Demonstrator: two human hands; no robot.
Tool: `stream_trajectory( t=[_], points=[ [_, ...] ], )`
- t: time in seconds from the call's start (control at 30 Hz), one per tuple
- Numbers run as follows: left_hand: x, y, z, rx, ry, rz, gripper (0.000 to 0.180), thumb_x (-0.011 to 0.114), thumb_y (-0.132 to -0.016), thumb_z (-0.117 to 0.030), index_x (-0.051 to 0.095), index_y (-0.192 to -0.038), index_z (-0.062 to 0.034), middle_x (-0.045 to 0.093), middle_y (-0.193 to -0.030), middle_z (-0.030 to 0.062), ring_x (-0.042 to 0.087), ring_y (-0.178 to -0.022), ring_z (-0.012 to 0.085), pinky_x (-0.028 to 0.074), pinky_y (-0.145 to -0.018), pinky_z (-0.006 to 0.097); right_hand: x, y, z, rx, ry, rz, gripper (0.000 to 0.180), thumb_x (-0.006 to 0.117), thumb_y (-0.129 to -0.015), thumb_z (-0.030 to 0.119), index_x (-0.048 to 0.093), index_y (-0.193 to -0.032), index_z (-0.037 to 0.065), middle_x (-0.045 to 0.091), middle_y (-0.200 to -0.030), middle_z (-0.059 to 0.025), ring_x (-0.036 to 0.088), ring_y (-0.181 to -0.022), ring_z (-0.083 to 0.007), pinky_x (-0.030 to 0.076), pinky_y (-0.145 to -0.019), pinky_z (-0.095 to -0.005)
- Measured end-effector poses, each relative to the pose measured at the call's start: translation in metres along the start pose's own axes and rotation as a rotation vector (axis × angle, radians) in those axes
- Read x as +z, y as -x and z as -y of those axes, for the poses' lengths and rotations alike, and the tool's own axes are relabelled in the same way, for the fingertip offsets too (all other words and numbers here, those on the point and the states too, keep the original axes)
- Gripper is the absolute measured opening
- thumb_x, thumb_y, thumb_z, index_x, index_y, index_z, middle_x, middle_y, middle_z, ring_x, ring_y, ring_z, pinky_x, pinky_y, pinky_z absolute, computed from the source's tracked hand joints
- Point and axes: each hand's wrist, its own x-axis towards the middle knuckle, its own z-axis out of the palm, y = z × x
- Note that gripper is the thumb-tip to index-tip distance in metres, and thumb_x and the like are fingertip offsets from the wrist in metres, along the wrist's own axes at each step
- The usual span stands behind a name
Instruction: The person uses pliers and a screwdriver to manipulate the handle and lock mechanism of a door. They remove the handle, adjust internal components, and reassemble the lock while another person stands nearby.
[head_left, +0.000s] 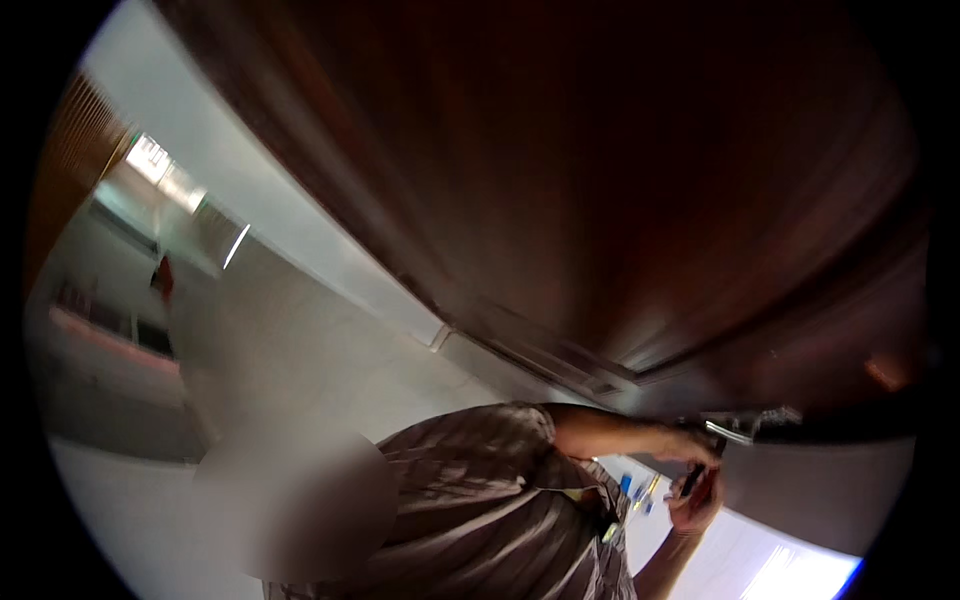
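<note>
The view is tilted and smeared, with a broad dark brown surface (600, 180) filling the upper right of the frame. The wearer's own left hand and right hand are out of view, so I cannot tell whether they are apart, together or clamped on anything. Another person (480, 490), in a striped short-sleeved shirt, lies sideways across the lower middle of the frame. That person's two bare hands come close together at the lower right: an upper hand (693, 446) and a lower hand (697, 508), both with bent fingers. Between them is a small dark thing (691, 481), which seems to be gripped by both; blur hides its kind. Just left of the hands, small blue items (627, 484) show against a pale surface (735, 555). A shiny metal piece (730, 431) sits just above the upper hand. A grey expanse (290, 340) spans the left, with a bright opening (150, 158) at the upper left
</note>
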Motion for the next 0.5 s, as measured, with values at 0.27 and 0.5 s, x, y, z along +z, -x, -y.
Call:
stream_trajectory(
  t=[0.27,0.5],
  points=[
    [-0.070,-0.056,0.049,-0.110,0.065,0.060,0.032,0.060,-0.092,-0.036,0.067,-0.096,-0.0047,0.068,-0.090,0.0050,0.062,-0.075,0.0165,0.051,-0.071,0.028,-0.044,-0.055,-0.023,0.090,-0.500,0.529,0.046,0.042,-0.102,0.032,0.042,-0.139,0.003,0.042,-0.146,-0.0161,0.047,-0.129,-0.0302,0.040,-0.109,-0.0496],
    [-0.063,-0.026,0.003,-0.405,-0.016,-0.091,0.043,0.065,-0.088,-0.044,0.062,-0.106,-0.0046,0.067,-0.094,0.0060,0.063,-0.077,0.0218,0.052,-0.075,0.030,-0.004,-0.054,-0.015,0.289,-0.553,0.543,0.031,0.044,-0.101,0.024,0.044,-0.121,0.001,0.032,-0.081,0.0016,0.033,-0.064,-0.0090,0.029,-0.056,-0.0225]
  ],
)
